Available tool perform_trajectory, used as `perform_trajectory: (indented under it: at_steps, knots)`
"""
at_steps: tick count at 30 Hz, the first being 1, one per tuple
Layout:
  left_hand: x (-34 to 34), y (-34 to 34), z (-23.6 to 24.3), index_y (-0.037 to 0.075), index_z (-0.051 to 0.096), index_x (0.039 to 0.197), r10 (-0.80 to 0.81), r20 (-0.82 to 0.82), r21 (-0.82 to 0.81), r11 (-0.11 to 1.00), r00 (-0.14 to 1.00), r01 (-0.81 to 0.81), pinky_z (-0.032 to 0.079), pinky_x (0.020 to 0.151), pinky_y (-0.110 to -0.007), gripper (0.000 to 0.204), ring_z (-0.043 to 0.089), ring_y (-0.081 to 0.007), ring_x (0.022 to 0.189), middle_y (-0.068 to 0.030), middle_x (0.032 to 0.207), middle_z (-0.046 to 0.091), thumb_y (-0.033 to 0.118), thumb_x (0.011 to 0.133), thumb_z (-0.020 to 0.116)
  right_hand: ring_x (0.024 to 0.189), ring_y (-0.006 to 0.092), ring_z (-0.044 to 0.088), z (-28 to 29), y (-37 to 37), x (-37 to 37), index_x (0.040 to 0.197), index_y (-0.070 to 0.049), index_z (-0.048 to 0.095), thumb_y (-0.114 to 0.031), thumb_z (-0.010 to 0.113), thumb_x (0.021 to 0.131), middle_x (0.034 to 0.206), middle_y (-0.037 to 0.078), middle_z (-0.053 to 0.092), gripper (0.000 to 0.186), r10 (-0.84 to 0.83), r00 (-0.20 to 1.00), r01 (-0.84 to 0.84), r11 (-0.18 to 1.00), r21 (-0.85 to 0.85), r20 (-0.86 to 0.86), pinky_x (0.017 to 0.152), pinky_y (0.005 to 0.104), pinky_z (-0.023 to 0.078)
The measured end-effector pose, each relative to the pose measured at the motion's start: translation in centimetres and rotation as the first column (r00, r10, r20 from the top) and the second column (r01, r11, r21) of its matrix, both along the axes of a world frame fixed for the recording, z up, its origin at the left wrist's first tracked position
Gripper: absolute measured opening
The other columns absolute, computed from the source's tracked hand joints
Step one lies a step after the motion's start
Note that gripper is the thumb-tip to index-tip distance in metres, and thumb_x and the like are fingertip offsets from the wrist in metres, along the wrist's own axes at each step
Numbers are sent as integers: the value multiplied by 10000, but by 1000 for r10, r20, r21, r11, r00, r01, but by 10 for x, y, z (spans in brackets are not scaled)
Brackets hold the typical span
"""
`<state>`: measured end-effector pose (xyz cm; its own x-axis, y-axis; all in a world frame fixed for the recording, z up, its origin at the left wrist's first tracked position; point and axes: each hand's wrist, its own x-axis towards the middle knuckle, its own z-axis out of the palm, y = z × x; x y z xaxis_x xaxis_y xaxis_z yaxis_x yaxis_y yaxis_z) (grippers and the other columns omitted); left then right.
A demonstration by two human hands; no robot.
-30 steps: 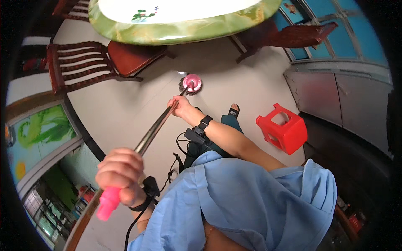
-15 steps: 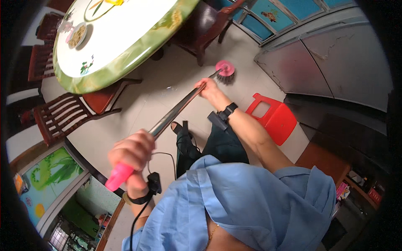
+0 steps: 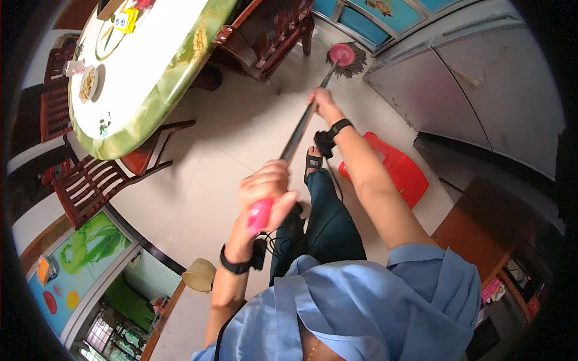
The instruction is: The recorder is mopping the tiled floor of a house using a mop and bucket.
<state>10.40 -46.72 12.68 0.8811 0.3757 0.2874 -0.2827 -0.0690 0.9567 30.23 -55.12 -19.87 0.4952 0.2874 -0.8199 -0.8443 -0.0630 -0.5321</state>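
Now the mop [image 3: 298, 133] reaches farther out from the body than it did half a second ago: its pink head [image 3: 342, 55] has slid across the floor [image 3: 223, 141] to a spot just beside the near corner of the grey cabinet [image 3: 481, 90], close under the blue panels [image 3: 364, 33], where earlier it sat farther back from them. The grey strands [image 3: 359, 63] now fan out mostly to the right of the head; before, they trailed on its near side. The right hand [image 3: 323, 103] has its fingers wrapped around the pole partway down, its arm stretched farther forward. The left hand [image 3: 265, 189] grips the upper end, blurred, with the pink handle tip [image 3: 259, 216] poking out below its fingers; it has come in from the left toward the middle of the body. The red stool [image 3: 403, 174] is now partly covered by the right forearm. A dark chair [image 3: 259, 36] stands left of the mop head, by the green-rimmed table [image 3: 147, 111], which carries a bowl [image 3: 88, 83] and a yellow packet [image 3: 124, 21]. A tan bucket [image 3: 199, 275] has come into view at lower left.
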Motion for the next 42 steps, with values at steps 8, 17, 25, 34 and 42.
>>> perform_trajectory:
  at_steps: [8,17,25,34,42]
  knots:
    - [-140,-22,134,25,364,550,254,-236,-19,964,938,-266,403,566,-358,226,414,-207,485,-72,507,427,-6,684,544,502,234,552,94,7,-223,660,-23,474,-53,419,736,577,125,524,98,89,951,-47,988,147,-295,405,344,450]
    - [-226,-52,167,40,339,496,283,-87,-5,959,955,-285,327,400,-286,339,324,-157,335,-22,409,351,97,719,588,517,206,508,175,-12,-351,631,-21,440,-16,465,716,576,84,465,89,39,842,65,983,174,-538,466,309,462]
    - [-219,-41,125,35,346,503,142,33,-153,979,989,-135,344,400,-307,414,341,-179,341,-27,412,353,199,764,623,503,235,538,135,-57,-311,630,-27,486,-43,470,693,590,126,532,67,-4,927,65,986,151,-375,408,305,444]
    - [-218,-48,58,16,348,533,-39,45,-185,982,998,47,363,469,-353,303,357,-221,415,-73,460,367,77,747,555,490,205,500,76,-119,-253,610,-47,434,-17,467,722,557,84,468,121,-161,932,197,977,83,-324,490,314,469]
    - [-283,-43,87,32,269,503,241,-147,-208,941,959,-268,326,447,-335,344,311,-203,389,-61,448,330,77,706,543,509,204,497,91,-77,-349,616,-62,432,-36,444,738,573,76,472,125,-17,904,13,1000,-13,-428,486,316,452]
